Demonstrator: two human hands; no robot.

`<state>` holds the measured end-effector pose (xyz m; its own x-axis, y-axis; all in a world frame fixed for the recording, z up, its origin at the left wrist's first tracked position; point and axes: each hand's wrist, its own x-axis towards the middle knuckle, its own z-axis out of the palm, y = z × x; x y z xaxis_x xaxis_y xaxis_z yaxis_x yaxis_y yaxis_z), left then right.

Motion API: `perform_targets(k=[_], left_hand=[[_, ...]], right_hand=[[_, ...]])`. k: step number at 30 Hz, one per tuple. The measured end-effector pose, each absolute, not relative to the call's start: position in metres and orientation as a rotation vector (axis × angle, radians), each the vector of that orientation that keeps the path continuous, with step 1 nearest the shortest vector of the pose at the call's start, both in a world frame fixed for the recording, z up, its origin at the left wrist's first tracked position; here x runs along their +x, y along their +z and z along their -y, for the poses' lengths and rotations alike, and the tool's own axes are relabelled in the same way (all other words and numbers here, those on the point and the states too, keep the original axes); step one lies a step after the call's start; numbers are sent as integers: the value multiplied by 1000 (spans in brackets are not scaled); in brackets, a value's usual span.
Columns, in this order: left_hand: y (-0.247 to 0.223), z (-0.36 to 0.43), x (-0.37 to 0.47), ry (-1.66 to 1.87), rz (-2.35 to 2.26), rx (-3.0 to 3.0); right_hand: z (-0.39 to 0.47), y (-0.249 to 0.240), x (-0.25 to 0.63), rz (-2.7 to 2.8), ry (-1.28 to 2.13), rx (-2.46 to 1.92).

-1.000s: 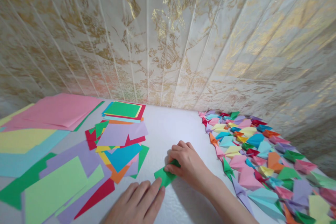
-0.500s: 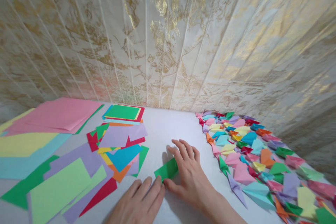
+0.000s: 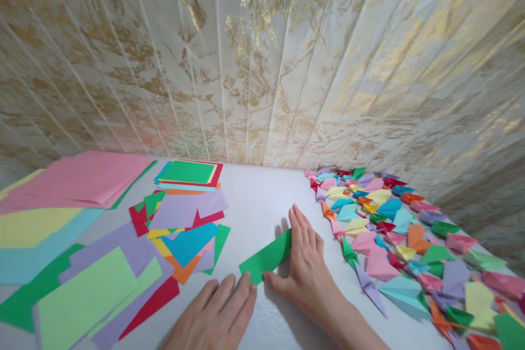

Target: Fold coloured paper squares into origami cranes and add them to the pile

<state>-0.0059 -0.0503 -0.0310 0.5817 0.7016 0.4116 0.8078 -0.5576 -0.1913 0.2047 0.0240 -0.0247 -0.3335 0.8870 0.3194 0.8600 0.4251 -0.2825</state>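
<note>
A green strip of folded paper [image 3: 264, 256] lies slanted on the white table in front of me. My left hand [image 3: 219, 309] rests flat at its lower left, fingers stretched out, the index fingertip touching the paper's lower left corner. Over the right end of the strip lies my right hand [image 3: 305, 262], its fingers extended and held side by side. The right thumb sits apart from them, on the lower edge of the paper. The strip's far right end is hidden behind the right fingers.
Many folded paper pieces [image 3: 379, 262] in mixed colours cover the table's right side. On the left lie loose scraps [image 3: 192, 246], a neat small stack [image 3: 186, 171] and large pink sheets [image 3: 90, 175]. A patterned curtain [image 3: 254, 65] hangs behind the white table [image 3: 262, 191].
My right hand has turned more upright and slid right along the green paper, with its fingers closer together. More of the strip shows now. The left hand has barely moved.
</note>
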Motion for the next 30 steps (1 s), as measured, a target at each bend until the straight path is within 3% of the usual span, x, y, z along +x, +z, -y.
perform_targets(k=[14,19,26,30], left_hand=[[-28,55,-9,-455,1250,-2483],[-30,53,-7,-533,1249,-2456],[-37,54,-9,-445,1352,-2466],[-33,51,-11,-397,1398,-2495]], right_hand=[[-56,-24,254,2175,315,-1664],[-67,-21,273,2236,279,-1516],[-50,7,246,2403,601,-1257],[-48,14,234,2516,478,-1205]])
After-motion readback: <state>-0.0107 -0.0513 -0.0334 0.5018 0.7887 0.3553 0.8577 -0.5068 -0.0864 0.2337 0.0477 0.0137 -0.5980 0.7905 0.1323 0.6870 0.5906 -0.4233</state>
